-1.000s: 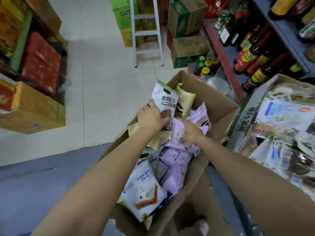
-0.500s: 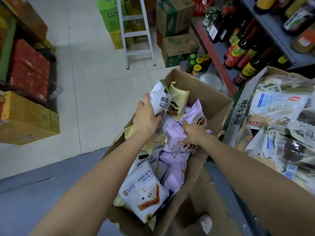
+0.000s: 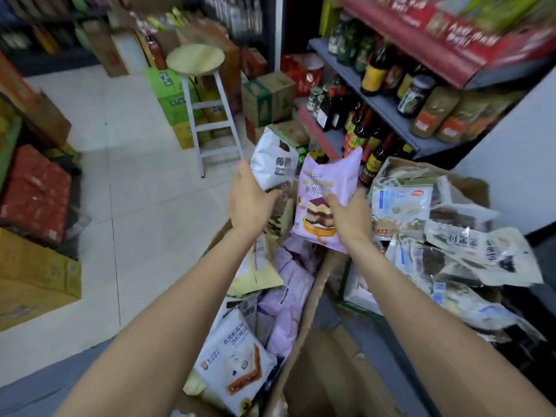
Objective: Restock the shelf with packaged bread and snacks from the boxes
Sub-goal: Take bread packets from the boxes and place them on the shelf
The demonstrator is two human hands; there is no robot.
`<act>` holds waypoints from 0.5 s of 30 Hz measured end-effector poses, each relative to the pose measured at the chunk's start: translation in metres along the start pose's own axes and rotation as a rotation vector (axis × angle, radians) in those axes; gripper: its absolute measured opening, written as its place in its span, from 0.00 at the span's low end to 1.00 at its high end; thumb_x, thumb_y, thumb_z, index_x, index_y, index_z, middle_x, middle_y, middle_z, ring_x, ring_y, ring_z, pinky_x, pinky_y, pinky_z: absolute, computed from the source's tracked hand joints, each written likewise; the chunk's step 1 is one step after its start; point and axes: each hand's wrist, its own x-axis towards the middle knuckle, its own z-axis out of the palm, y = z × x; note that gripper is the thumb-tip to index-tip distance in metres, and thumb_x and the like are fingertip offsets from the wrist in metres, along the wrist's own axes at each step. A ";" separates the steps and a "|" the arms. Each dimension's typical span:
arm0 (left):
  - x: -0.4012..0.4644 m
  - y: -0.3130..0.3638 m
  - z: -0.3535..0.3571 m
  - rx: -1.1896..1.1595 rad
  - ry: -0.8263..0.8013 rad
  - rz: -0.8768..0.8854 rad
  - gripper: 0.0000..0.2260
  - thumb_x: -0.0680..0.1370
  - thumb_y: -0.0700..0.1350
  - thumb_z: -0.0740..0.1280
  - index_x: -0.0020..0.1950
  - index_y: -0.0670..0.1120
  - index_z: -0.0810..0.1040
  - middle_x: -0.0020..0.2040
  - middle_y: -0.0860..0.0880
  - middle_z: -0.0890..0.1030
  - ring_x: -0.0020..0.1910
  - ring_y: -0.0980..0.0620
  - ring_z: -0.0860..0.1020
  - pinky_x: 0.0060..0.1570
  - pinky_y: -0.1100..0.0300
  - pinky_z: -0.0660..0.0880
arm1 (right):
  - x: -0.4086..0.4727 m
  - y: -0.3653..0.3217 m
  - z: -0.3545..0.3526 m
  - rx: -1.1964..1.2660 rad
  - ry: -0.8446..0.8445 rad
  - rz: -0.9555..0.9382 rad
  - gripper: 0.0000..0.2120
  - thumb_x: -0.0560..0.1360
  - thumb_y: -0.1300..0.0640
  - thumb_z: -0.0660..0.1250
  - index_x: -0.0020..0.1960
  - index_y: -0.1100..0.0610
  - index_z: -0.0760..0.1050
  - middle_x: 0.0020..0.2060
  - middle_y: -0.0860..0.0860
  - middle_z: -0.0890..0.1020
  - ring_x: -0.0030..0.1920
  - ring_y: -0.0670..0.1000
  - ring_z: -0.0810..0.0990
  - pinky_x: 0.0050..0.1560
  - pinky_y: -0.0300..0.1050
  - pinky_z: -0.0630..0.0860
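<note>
Left hand [image 3: 251, 203] grips a white packet [image 3: 272, 164], right hand [image 3: 350, 216] a purple packet [image 3: 326, 191], above the box [image 3: 304, 320]; stool [image 3: 200, 85] on tiled floor [image 3: 135, 191].

White snack pack [image 3: 275, 164] and lilac cake pack [image 3: 326, 200] upright, side by side above the packet-filled cardboard box [image 3: 304, 320].

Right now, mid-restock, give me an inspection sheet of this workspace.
Surface: pale tiled floor.
Job's things: open cardboard box of purple and white packets; second box heaped with packets, on the right.
Clutter: stool, stacked cartons.
Hands: left hand grips white packet; right hand grips purple cake packet, both above the box.
Cables: nothing seen.
Surroundings: bottle shelf on the right.
</note>
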 end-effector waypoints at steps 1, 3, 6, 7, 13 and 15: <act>-0.003 0.014 0.001 -0.049 -0.019 0.016 0.27 0.66 0.48 0.75 0.59 0.45 0.66 0.56 0.45 0.78 0.53 0.42 0.77 0.49 0.47 0.77 | 0.001 -0.010 -0.014 0.038 0.023 -0.021 0.28 0.74 0.46 0.66 0.66 0.61 0.64 0.61 0.59 0.75 0.61 0.60 0.75 0.56 0.51 0.73; -0.008 0.046 0.004 -0.114 -0.062 0.064 0.28 0.67 0.45 0.76 0.61 0.45 0.65 0.57 0.46 0.79 0.55 0.45 0.78 0.48 0.52 0.77 | 0.003 -0.028 -0.047 0.114 0.085 -0.026 0.29 0.75 0.47 0.65 0.68 0.62 0.62 0.63 0.58 0.74 0.62 0.59 0.74 0.53 0.48 0.71; -0.020 0.102 0.015 -0.148 -0.089 0.183 0.27 0.71 0.44 0.74 0.64 0.44 0.64 0.59 0.45 0.79 0.57 0.44 0.78 0.44 0.58 0.73 | -0.002 -0.045 -0.106 0.180 0.190 -0.060 0.27 0.76 0.50 0.65 0.69 0.63 0.61 0.64 0.57 0.73 0.63 0.57 0.72 0.48 0.44 0.66; -0.026 0.122 0.020 -0.161 -0.093 0.219 0.27 0.72 0.44 0.73 0.65 0.44 0.63 0.59 0.45 0.79 0.57 0.44 0.78 0.43 0.58 0.72 | -0.005 -0.047 -0.127 0.196 0.218 -0.071 0.26 0.76 0.50 0.64 0.67 0.63 0.62 0.62 0.57 0.74 0.61 0.57 0.73 0.46 0.43 0.64; -0.090 0.250 0.061 -0.273 -0.124 0.447 0.27 0.73 0.48 0.72 0.66 0.45 0.63 0.56 0.46 0.80 0.53 0.45 0.79 0.42 0.55 0.74 | -0.040 -0.041 -0.272 0.376 0.456 -0.120 0.21 0.77 0.44 0.62 0.60 0.59 0.67 0.52 0.54 0.77 0.52 0.56 0.76 0.46 0.44 0.67; -0.120 0.293 0.078 -0.338 -0.142 0.485 0.28 0.73 0.49 0.72 0.67 0.45 0.63 0.57 0.45 0.80 0.54 0.44 0.78 0.46 0.52 0.76 | -0.053 -0.036 -0.324 0.430 0.528 -0.154 0.23 0.76 0.40 0.61 0.60 0.57 0.67 0.50 0.51 0.78 0.50 0.56 0.79 0.47 0.45 0.72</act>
